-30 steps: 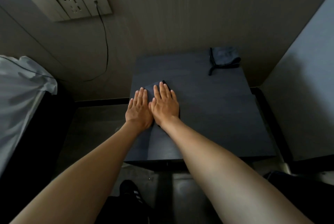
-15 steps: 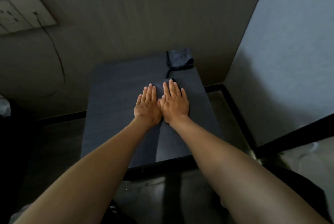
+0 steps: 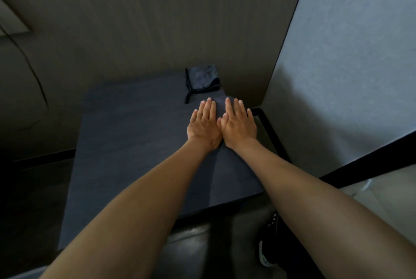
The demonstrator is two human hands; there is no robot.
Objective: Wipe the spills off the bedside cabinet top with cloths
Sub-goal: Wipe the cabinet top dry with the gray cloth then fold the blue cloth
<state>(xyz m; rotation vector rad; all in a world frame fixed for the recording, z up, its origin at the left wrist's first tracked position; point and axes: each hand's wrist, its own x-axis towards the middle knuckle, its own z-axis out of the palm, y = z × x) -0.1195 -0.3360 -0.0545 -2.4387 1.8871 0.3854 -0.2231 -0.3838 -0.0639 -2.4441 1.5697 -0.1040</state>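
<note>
Both hands lay flat, side by side, on the dark cabinet top (image 3: 139, 134) near its right edge. The left hand (image 3: 203, 124) and right hand (image 3: 239, 126) had straight fingers, thumbs touching, and pressed on a dark cloth (image 3: 220, 105) that showed only between and beyond the fingertips. A second, folded cloth (image 3: 202, 79) sat at the back right corner, just beyond the fingertips, against the wall (image 3: 157, 20).

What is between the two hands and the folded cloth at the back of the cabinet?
In the head view, only a short bare strip of cabinet top separates the left hand and right hand from the folded cloth.
</note>
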